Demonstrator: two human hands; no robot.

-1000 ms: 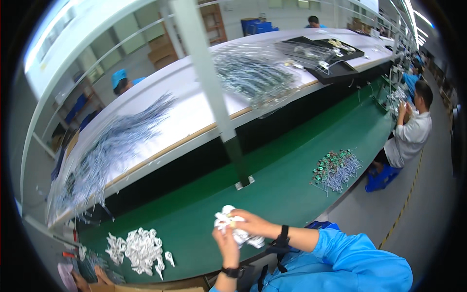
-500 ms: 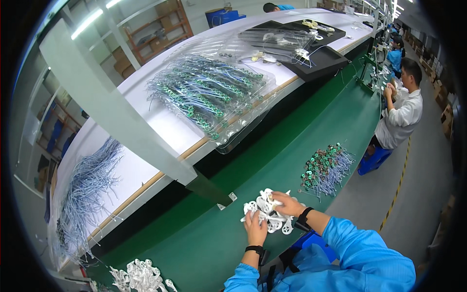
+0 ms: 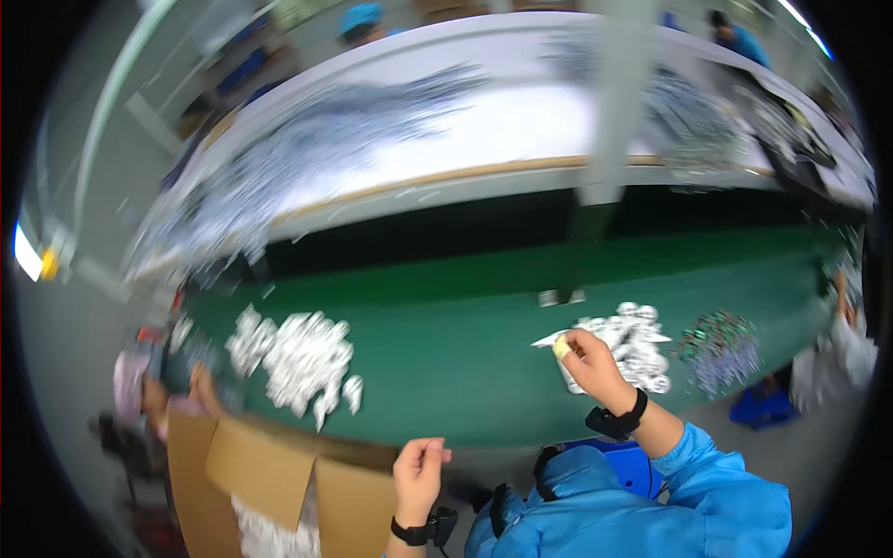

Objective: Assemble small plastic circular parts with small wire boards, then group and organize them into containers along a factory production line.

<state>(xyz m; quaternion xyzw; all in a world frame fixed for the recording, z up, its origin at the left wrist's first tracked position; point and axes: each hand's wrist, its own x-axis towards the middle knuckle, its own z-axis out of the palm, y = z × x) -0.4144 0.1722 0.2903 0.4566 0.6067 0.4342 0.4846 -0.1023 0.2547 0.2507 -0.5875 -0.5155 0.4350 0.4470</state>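
My right hand (image 3: 595, 367) is over the near-left side of a pile of white plastic parts (image 3: 642, 349), fingers pinched together. A pale yellow piece or covering (image 3: 561, 348) shows at its fingertips, and a white pointed part sticks out just beyond them; whether that part is held is unclear. My left hand (image 3: 419, 472) is closed in front of the bench's near edge, to the right of an open cardboard box (image 3: 358, 502). Nothing shows between its fingers. Both wrists wear black bands.
A larger heap of white parts (image 3: 307, 358) lies left on the green bench (image 3: 446, 372). Wired green and brown pieces (image 3: 721, 349) lie at right. Behind, a white shelf (image 3: 512, 121) carries wire bundles; a post (image 3: 614, 102) rises from it. Other people's hands (image 3: 205, 386) are at far left.
The view has swung left, bringing in the cardboard box and the whole left heap. My left hand has come off the pile and moved left; my right hand stays by the pile.
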